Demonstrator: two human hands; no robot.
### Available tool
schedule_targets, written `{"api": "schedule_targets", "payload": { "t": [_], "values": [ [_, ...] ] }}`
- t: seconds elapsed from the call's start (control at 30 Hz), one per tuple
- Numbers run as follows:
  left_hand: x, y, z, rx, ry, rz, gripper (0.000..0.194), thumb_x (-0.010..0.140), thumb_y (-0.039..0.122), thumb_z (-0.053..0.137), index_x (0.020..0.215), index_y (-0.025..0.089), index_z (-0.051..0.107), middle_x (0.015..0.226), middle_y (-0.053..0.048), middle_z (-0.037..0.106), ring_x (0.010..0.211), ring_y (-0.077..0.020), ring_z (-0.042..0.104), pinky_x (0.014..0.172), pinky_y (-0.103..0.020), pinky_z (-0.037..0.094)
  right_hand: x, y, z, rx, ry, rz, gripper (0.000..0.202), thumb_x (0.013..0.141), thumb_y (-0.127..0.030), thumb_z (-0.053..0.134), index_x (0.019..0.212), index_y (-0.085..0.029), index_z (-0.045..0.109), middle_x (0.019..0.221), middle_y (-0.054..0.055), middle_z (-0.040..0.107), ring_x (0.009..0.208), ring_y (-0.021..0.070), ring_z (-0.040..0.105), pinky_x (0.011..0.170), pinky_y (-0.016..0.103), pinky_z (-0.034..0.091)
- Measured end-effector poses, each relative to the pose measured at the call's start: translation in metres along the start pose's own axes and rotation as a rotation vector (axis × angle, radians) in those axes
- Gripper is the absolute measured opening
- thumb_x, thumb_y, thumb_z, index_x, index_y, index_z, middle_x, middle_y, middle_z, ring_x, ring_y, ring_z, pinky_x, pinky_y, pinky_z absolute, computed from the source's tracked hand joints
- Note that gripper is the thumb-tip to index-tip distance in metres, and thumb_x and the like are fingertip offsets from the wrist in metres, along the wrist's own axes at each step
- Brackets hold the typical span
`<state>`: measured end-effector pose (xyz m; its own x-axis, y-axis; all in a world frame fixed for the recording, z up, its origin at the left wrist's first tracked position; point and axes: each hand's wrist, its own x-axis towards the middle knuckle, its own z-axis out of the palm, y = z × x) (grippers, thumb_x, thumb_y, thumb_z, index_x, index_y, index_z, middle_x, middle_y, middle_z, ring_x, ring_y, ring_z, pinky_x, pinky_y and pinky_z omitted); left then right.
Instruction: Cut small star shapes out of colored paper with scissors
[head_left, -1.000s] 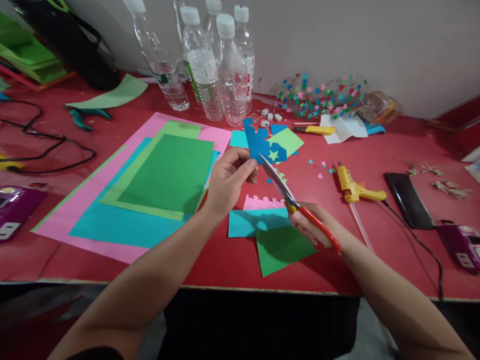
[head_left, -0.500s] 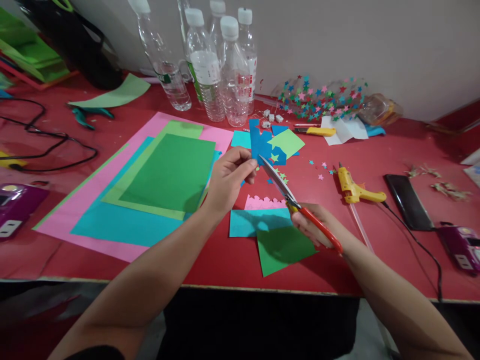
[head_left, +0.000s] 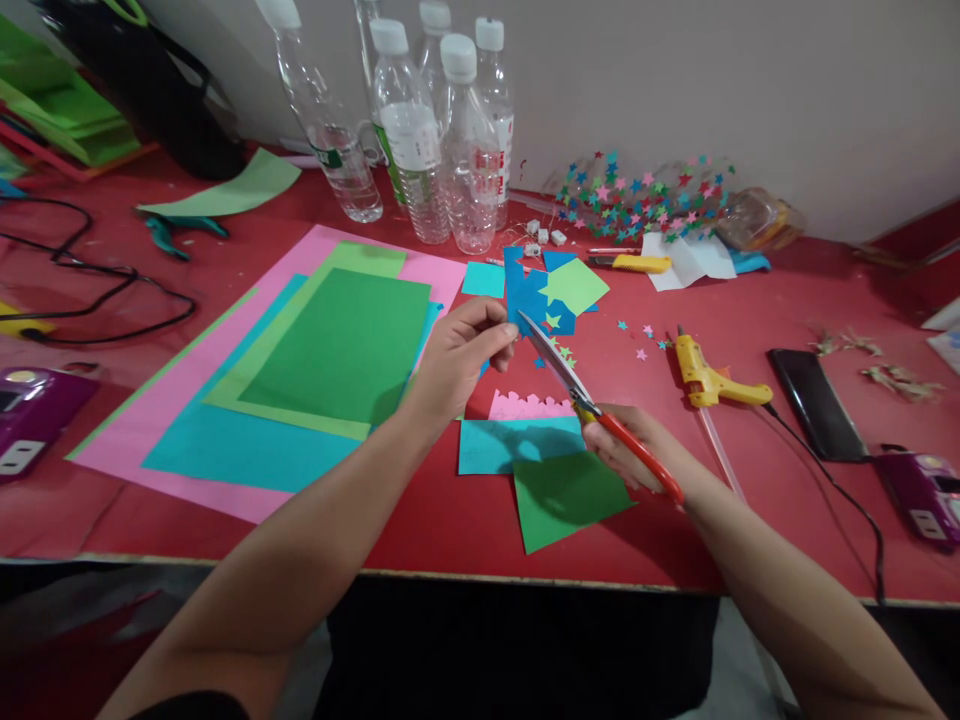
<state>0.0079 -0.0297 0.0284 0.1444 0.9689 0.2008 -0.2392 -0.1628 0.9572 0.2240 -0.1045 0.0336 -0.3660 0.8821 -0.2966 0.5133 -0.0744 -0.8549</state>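
My left hand (head_left: 474,345) pinches the lower left corner of a dark blue sheet of paper (head_left: 526,292), whose edges have angular notches. My right hand (head_left: 626,448) is closed around red-handled scissors (head_left: 639,452). Their blades point up and left, with the tips at the blue paper close to my left fingertips; the blades look nearly closed. Behind the blue sheet lies a light green paper piece (head_left: 579,288). Small green paper stars (head_left: 565,353) lie just below it. A notched pink strip (head_left: 525,404), a light blue strip (head_left: 487,448) and a green sheet (head_left: 562,500) lie below the hands.
Stacked colored sheets (head_left: 345,340) cover the table's left side. Plastic bottles (head_left: 409,140) stand at the back, beside a star-covered clear bottle (head_left: 645,195). On the right are a yellow glue gun (head_left: 709,378) with its cord and a black phone (head_left: 817,405).
The blue paper has tilted and dropped slightly, with its upper edge now lower. My left hand has shifted very little; the scissors are almost still.
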Motion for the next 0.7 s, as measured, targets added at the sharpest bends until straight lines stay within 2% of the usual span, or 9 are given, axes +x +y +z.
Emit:
{"api": "schedule_targets", "payload": {
  "t": [0.13, 0.57, 0.7],
  "values": [
    [-0.0004, 0.001, 0.0013, -0.035, 0.005, -0.005, 0.011, 0.075, 0.018, 0.06, 0.065, 0.018, 0.055, 0.055, 0.005, 0.054, 0.048, -0.0052, 0.049, 0.046, -0.017, 0.041, 0.0005, -0.0016, 0.0008, 0.001, 0.013, -0.015, 0.042, 0.084, -0.057, 0.049, 0.065, -0.022, 0.035, 0.049, -0.007, 0.036, 0.041, 0.0074, 0.034, 0.042, 0.022, 0.024],
    [0.0008, 0.0012, 0.003, -0.144, 0.054, -0.059, 0.008, 0.073, 0.016, 0.059, 0.066, 0.018, 0.056, 0.053, 0.005, 0.056, 0.046, -0.0052, 0.05, 0.045, -0.018, 0.04, 0.0001, -0.0046, 0.0051, 0.033, 0.019, -0.001, 0.042, 0.083, -0.057, 0.049, 0.064, -0.023, 0.033, 0.044, -0.008, 0.036, 0.038, 0.0072, 0.033, 0.04, 0.023, 0.022],
    [-0.0003, -0.0018, 0.0051, -0.179, 0.016, -0.069, 0.007, 0.076, 0.019, 0.061, 0.071, 0.018, 0.056, 0.055, 0.005, 0.058, 0.048, -0.0056, 0.052, 0.048, -0.019, 0.041, 0.0, -0.0055, 0.0091, 0.068, 0.029, 0.042, 0.041, 0.082, -0.058, 0.048, 0.065, -0.023, 0.035, 0.043, -0.008, 0.035, 0.035, 0.0072, 0.033, 0.039, 0.022, 0.023]
  ]
}}
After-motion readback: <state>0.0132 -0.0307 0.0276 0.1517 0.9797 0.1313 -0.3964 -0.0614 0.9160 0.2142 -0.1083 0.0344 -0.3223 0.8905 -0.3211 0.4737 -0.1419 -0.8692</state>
